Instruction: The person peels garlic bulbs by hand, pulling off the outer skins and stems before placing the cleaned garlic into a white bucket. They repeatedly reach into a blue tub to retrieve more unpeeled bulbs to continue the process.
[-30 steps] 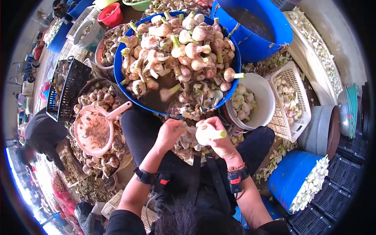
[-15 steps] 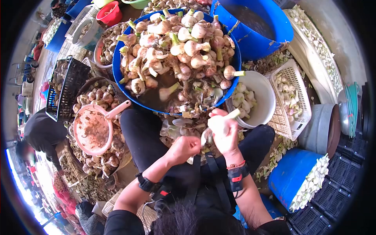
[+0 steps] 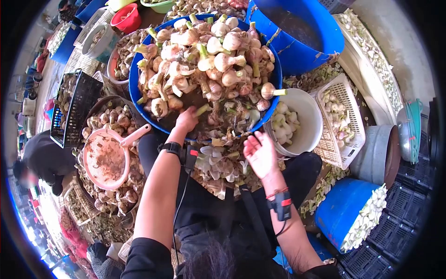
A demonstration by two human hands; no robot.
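Observation:
My left hand [image 3: 187,120] reaches into the near side of a big blue tub [image 3: 133,88]. Its fingers close over a garlic bulb [image 3: 202,109], whose pale green stem pokes out past them; the bulb itself is mostly hidden. Unpeeled garlic bulbs [image 3: 227,60] with cut stems are heaped in the tub. My right hand [image 3: 261,156] is open and holds nothing, palm up with fingers spread, just left of a white bucket [image 3: 312,118]. White peeled garlic [image 3: 284,123] lies inside that bucket. Loose garlic skins [image 3: 218,165] pile up below the tub, between my legs.
On the left, a pink strainer [image 3: 107,158] rests on more garlic, near a black crate [image 3: 76,109]. To the right stand a cream basket [image 3: 346,144] of garlic, a metal bucket [image 3: 376,149] and a tipped blue barrel [image 3: 341,209]. A person [image 3: 46,158] bends at far left.
My right hand has let go of the peeled garlic bulb and opened. My left hand has moved forward and left into the tub, onto a bulb lying there.

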